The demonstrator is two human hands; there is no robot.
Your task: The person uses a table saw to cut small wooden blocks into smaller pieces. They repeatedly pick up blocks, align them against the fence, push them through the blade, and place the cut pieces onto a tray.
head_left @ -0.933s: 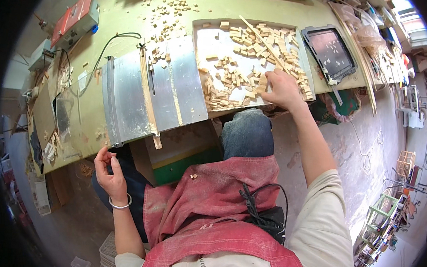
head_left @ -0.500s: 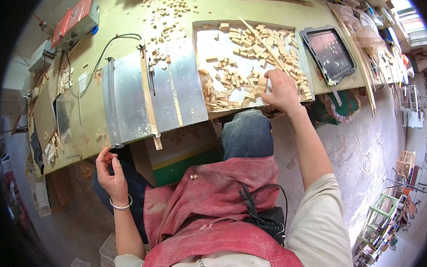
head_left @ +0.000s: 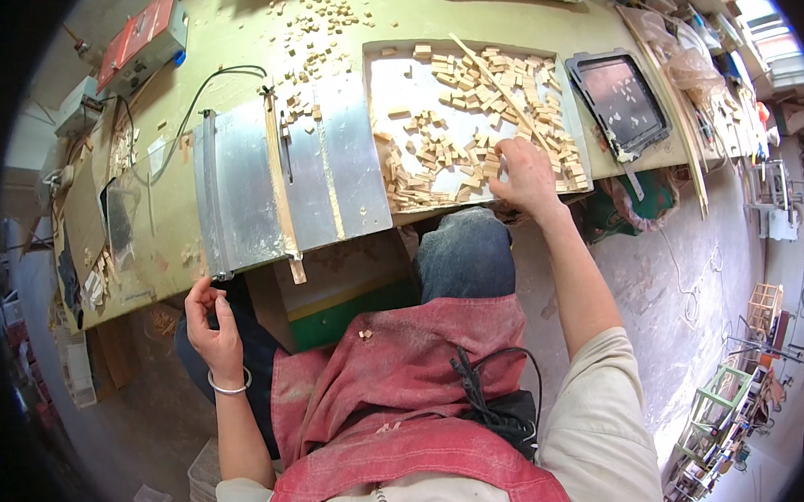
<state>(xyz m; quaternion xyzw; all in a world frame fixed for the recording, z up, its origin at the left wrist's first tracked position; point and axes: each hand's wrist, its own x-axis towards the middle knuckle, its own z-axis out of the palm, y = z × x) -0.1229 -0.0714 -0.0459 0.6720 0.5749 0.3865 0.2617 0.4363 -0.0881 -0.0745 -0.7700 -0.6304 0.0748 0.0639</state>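
At the near right of a shallow white tray (head_left: 382,75), my right hand (head_left: 528,178) bends its thumb and fingertips about a few small wooden blocks (head_left: 492,166). The grip is partly hidden by the fingers. Many more pale blocks (head_left: 476,94) lie loose in the tray, and a long thin wooden strip (head_left: 491,75) rests across them. My left hand (head_left: 214,327) hangs just off the table's front edge, fingers loosely curled, thumb apart, nothing in it. Beside it is the near corner of a metal plate (head_left: 240,195) with a wooden fence strip (head_left: 280,188) across it.
Small offcuts (head_left: 319,25) are scattered on the yellow-green table (head_left: 223,19). A black tray (head_left: 618,103) stands right of the white one. A red-topped metal box (head_left: 142,37) and a dark cable (head_left: 195,100) are at left. My knee (head_left: 466,250) is below the tray's front edge.
My right hand has shifted slightly toward me and to the left, its fingers a little lower over the blocks. The left hand has barely moved.
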